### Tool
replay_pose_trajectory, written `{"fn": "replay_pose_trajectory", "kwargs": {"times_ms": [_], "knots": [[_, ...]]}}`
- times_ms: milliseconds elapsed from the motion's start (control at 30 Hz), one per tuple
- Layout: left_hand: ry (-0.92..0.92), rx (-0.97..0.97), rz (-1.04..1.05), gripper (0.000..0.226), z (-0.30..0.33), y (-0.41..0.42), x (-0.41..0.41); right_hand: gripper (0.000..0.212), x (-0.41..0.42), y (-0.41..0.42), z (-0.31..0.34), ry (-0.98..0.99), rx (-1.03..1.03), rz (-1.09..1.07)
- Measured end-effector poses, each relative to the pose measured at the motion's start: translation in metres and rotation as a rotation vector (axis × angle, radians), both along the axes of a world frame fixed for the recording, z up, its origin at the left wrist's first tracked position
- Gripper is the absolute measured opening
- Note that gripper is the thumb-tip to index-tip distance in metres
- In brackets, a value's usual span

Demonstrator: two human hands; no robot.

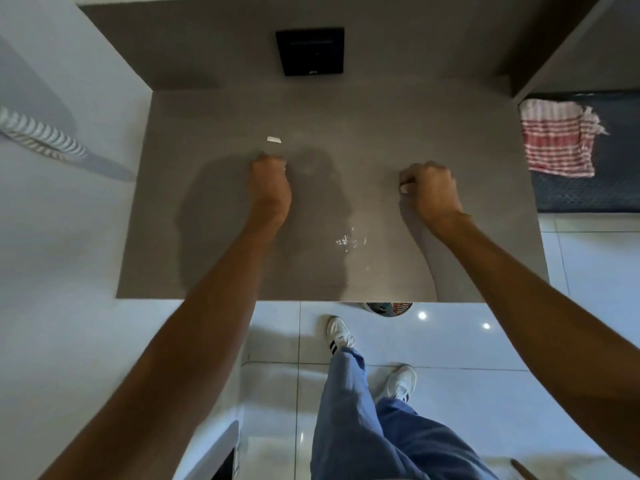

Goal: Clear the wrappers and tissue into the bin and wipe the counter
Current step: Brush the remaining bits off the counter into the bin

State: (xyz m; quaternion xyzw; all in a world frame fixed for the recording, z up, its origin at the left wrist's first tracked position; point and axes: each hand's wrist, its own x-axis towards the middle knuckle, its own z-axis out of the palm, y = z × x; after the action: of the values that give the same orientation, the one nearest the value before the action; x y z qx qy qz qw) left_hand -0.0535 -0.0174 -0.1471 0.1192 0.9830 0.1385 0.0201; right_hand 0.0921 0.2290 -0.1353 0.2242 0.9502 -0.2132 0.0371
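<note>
My left hand point(270, 183) rests as a closed fist on the grey counter point(221, 126); whether it holds anything is hidden. My right hand point(433, 188) is also closed, and a small white scrap point(404, 189) peeks out from under its fingers. Just beyond the left fist lies a small white wrapper piece point(274, 139). A clear crinkled wrapper point(350, 240) glints on the counter between my forearms. The rim of a bin point(389, 307) with colourful litter inside shows under the counter's near edge.
A red-and-white checked cloth point(557, 143) lies on a dark mat point(588, 192) to the right of the counter. A black wall plate point(310, 51) sits on the back wall. White walls border the left, and glossy floor tiles and my feet are below.
</note>
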Motion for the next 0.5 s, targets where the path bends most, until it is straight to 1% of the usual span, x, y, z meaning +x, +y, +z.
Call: {"fn": "replay_pose_trajectory", "kwargs": {"times_ms": [100,200,267,400,500], "knots": [[-0.014,-0.014,-0.067,0.024,-0.002,-0.004,-0.004,0.022,-0.002,-0.009,-0.002,-0.001,-0.021,-0.037],[0.040,0.100,-0.132,0.038,0.000,-0.008,-0.024,0.025,-0.001,-0.029,-0.005,0.107,-0.083,-0.048],[0.069,0.115,-0.201,0.039,0.002,-0.011,-0.047,0.025,0.000,-0.042,-0.005,0.182,-0.136,-0.043],[0.008,-0.026,-0.256,0.041,-0.002,-0.011,-0.076,0.023,0.006,-0.058,-0.001,0.242,-0.163,-0.034],[0.069,-0.094,-0.297,0.029,0.008,-0.013,-0.071,0.019,0.022,-0.062,0.007,0.326,-0.197,-0.041]]}}
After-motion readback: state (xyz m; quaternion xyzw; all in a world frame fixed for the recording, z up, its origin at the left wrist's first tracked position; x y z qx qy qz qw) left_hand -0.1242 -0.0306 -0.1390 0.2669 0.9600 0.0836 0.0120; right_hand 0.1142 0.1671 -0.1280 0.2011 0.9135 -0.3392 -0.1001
